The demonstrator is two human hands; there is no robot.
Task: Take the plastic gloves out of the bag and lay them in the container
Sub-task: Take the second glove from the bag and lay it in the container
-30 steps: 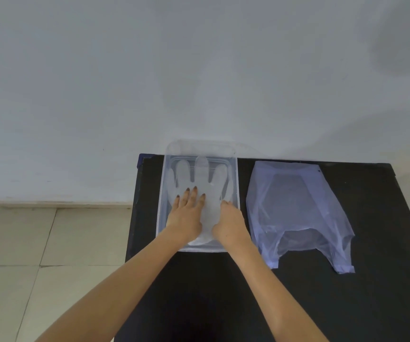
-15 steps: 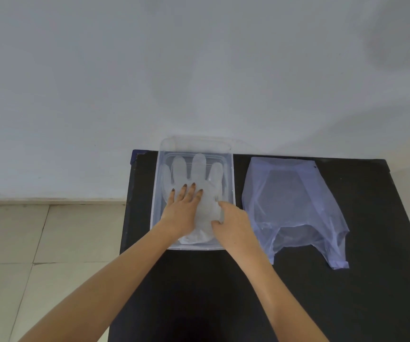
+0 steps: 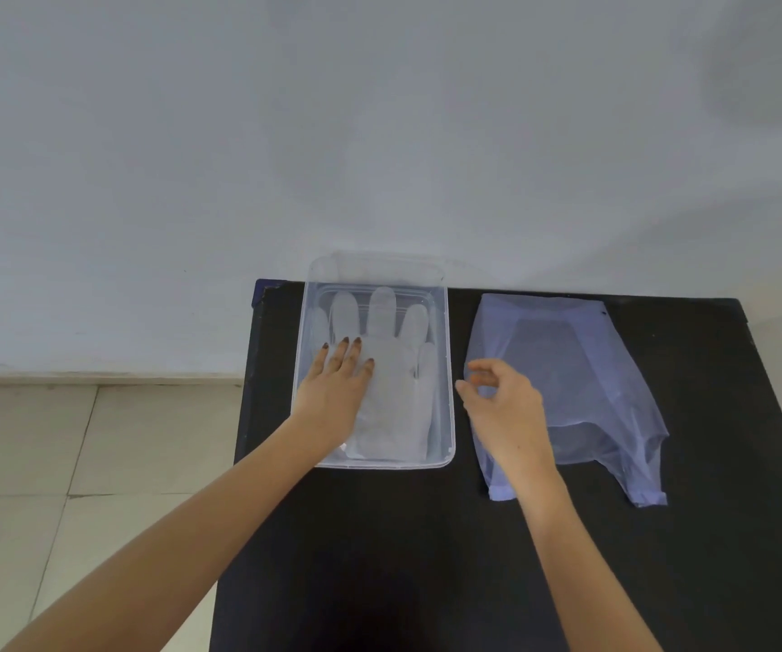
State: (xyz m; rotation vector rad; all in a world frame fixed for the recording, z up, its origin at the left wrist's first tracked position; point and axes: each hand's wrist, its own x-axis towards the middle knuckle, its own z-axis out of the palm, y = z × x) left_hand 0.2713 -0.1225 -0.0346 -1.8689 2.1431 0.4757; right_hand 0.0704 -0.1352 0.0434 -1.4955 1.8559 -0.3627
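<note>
On the black table (image 3: 379, 557) I see my left hand (image 3: 332, 397) flat on the plastic gloves (image 3: 391, 369) inside the container (image 3: 445, 369); right hand (image 3: 504, 407), fingers loosely apart and empty, hovers over the bag (image 3: 591, 369) at three o'clock.

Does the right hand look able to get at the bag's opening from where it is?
Probably yes: the right hand hovers empty, fingers loosely curled, over the plastic bag at its left edge; nothing lies between them.

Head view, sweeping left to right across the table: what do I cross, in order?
left hand → plastic gloves in the container → right hand → bag
</note>
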